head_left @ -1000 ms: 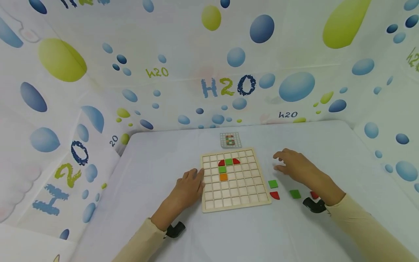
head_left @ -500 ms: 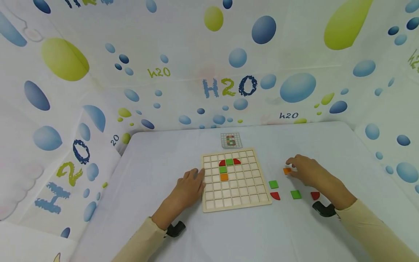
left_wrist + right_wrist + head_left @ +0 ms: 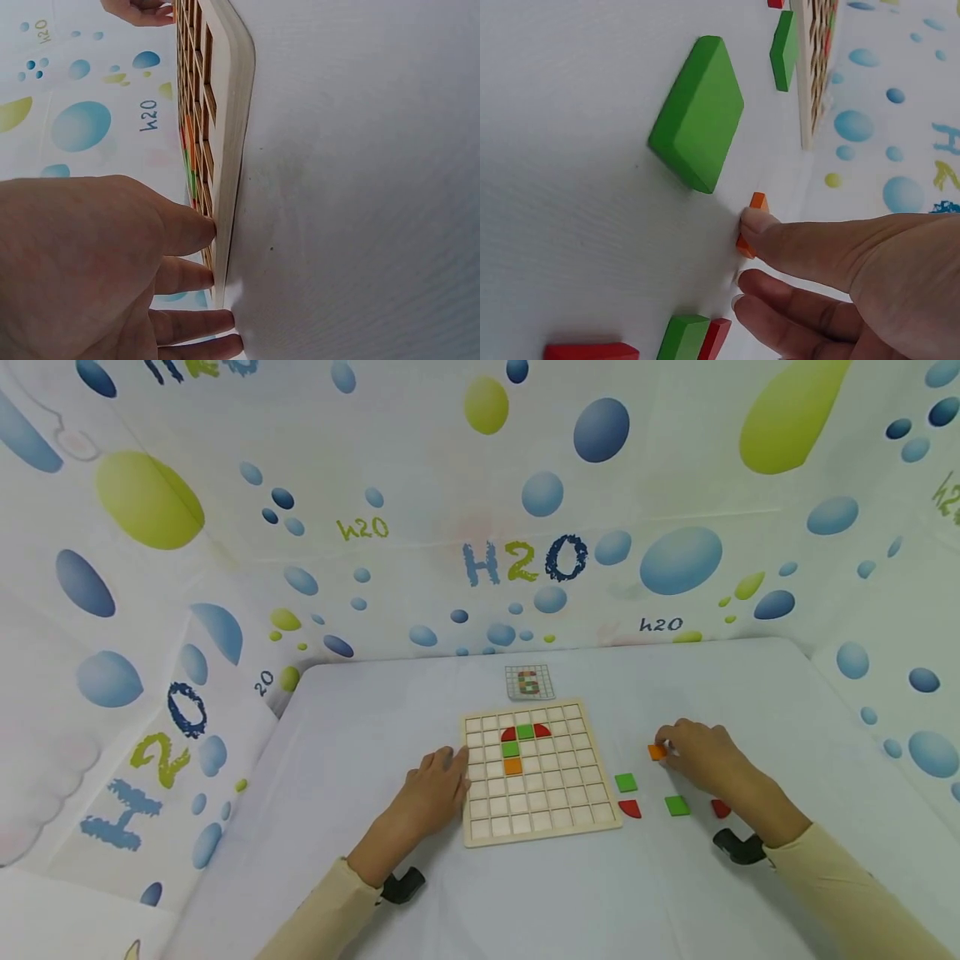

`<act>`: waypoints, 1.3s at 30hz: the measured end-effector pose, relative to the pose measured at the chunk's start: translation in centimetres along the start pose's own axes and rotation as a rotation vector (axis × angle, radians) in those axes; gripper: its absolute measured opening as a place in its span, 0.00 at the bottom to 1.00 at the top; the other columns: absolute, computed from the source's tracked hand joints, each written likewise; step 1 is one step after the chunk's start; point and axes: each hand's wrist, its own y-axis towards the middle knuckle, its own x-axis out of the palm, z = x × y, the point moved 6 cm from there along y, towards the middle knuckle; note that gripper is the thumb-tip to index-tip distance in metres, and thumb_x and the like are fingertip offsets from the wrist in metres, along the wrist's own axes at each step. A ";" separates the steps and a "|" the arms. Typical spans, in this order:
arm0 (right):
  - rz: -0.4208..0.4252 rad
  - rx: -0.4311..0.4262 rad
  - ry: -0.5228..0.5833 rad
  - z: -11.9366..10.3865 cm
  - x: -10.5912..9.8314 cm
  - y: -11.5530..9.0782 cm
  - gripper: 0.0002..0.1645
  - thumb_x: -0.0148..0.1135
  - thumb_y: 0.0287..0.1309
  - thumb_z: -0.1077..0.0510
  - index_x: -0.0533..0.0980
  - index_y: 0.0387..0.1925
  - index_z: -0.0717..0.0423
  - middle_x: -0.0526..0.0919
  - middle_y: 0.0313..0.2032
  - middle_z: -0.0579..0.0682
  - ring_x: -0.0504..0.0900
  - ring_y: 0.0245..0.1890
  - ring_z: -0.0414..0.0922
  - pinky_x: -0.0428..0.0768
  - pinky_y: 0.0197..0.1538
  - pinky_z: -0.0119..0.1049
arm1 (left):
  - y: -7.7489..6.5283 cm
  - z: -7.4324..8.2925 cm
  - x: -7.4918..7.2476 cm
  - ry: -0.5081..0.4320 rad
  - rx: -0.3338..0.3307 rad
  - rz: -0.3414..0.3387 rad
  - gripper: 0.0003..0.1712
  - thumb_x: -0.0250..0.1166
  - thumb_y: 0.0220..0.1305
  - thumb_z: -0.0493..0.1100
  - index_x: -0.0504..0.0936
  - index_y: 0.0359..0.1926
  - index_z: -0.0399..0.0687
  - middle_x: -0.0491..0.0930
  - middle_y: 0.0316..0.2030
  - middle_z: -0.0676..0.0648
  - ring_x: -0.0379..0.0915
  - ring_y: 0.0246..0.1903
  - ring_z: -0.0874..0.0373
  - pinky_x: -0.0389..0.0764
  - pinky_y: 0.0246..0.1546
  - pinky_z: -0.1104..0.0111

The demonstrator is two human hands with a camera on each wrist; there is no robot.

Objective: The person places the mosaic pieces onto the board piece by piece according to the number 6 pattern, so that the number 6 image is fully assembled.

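Note:
My right hand pinches a small square orange tile at the table, to the right of a square wooden grid board. In the right wrist view the thumb lies over this orange tile, with the other fingers curled below. My left hand rests at the board's left edge; in the left wrist view its extended fingertips touch the board's side. Set in the board are a green tile between two red quarter-round tiles, another green tile and an orange tile.
Right of the board lie a green tile, a red quarter-round tile, another green tile and a red tile partly behind the right wrist. A pattern card lies beyond the board. A printed sheet hangs behind.
My right hand has shifted right and slightly nearer, and the orange tile now shows at its fingertips. My left hand has stayed at the board's edge.

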 end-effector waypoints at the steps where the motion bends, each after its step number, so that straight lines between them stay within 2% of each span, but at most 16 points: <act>1: 0.006 0.000 -0.003 0.0 0.1 0.0 0.19 0.78 0.59 0.60 0.84 0.50 0.61 0.85 0.40 0.57 0.84 0.40 0.54 0.81 0.46 0.58 | 0.0 0.0 0.0 -0.003 -0.001 0.001 0.32 0.53 0.84 0.49 0.64 0.79 0.39 0.67 0.72 0.31 0.66 0.71 0.32 0.76 0.61 0.38; 17: 0.082 -0.031 -0.035 -0.1 0.1 -0.2 0.18 0.78 0.59 0.60 0.84 0.50 0.60 0.86 0.39 0.56 0.84 0.38 0.53 0.83 0.44 0.57 | -0.1 0.3 0.0 -0.009 -0.009 -0.003 0.32 0.53 0.84 0.48 0.64 0.80 0.39 0.66 0.73 0.30 0.65 0.72 0.32 0.75 0.62 0.38; 28: 0.098 -0.020 0.049 -0.9 -0.3 0.0 0.19 0.75 0.63 0.62 0.83 0.53 0.63 0.88 0.43 0.57 0.83 0.41 0.53 0.82 0.54 0.58 | 0.0 0.3 0.1 -0.007 -0.010 -0.001 0.32 0.54 0.83 0.48 0.64 0.80 0.39 0.66 0.73 0.30 0.64 0.72 0.32 0.74 0.63 0.38; 34: 0.097 -0.040 0.081 -1.8 -0.5 0.4 0.17 0.74 0.64 0.63 0.83 0.53 0.63 0.87 0.41 0.54 0.81 0.38 0.49 0.85 0.52 0.52 | 0.0 0.2 0.2 -0.003 -0.009 0.005 0.32 0.54 0.83 0.48 0.63 0.80 0.39 0.66 0.73 0.30 0.65 0.72 0.32 0.75 0.63 0.38; 39: 0.096 -0.057 0.105 -2.9 -0.6 0.7 0.17 0.74 0.63 0.63 0.83 0.53 0.63 0.87 0.42 0.54 0.82 0.40 0.49 0.86 0.53 0.51 | 0.0 0.2 0.2 0.003 -0.008 0.007 0.32 0.54 0.84 0.49 0.64 0.80 0.40 0.66 0.73 0.31 0.65 0.72 0.32 0.75 0.63 0.38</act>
